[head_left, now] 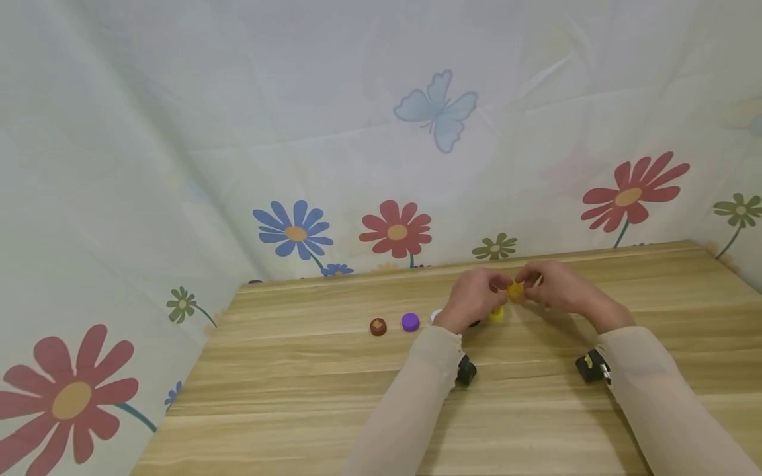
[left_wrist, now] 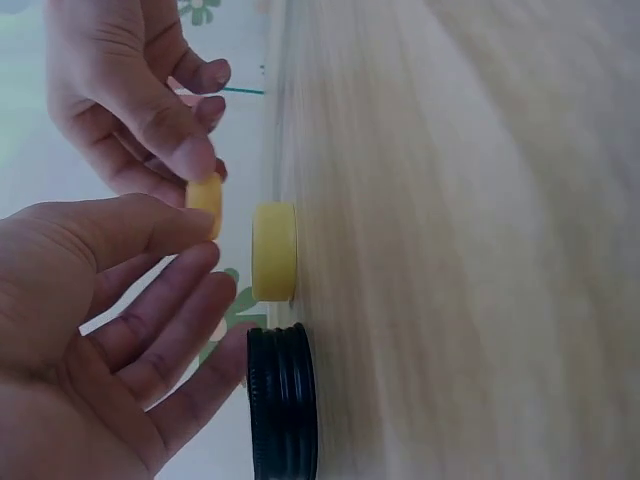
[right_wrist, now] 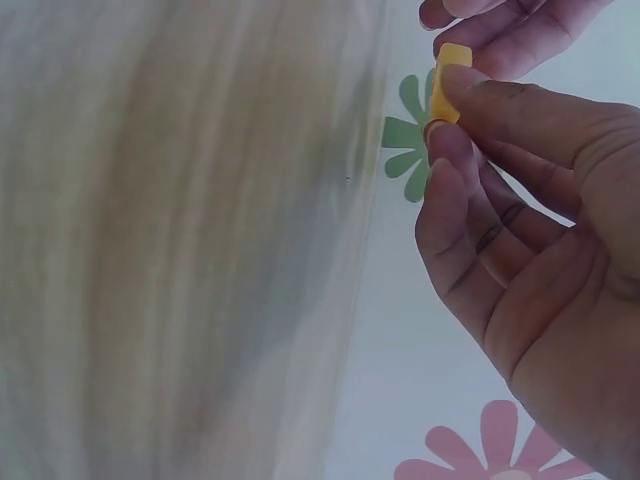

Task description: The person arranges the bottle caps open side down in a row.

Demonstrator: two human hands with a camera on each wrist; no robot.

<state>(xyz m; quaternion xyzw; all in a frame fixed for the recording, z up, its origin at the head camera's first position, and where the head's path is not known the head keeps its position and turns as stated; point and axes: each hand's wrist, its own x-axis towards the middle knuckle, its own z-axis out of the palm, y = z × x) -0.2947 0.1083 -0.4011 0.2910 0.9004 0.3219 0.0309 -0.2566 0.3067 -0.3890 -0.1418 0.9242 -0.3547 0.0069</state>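
Observation:
An orange-yellow bottle cap (head_left: 515, 291) is raised above the table between the two hands. My left hand (head_left: 476, 297) pinches its near edge, thumb against the cap in the left wrist view, the other fingers loosely spread. From the other side, my right hand (head_left: 556, 287) grips the same cap (right_wrist: 451, 85) between thumb and fingertips. Just below the hands, a yellow cap (left_wrist: 275, 252) and a black ridged cap (left_wrist: 283, 402) stand on the table; in the head view the left hand covers most of the black one.
Further left on the wood-grain table (head_left: 286, 383), a row continues with a partly hidden white cap (head_left: 435, 316), a purple cap (head_left: 410, 322) and a dark red cap (head_left: 378, 326). A flowered cloth (head_left: 333, 165) hangs behind the table's back edge.

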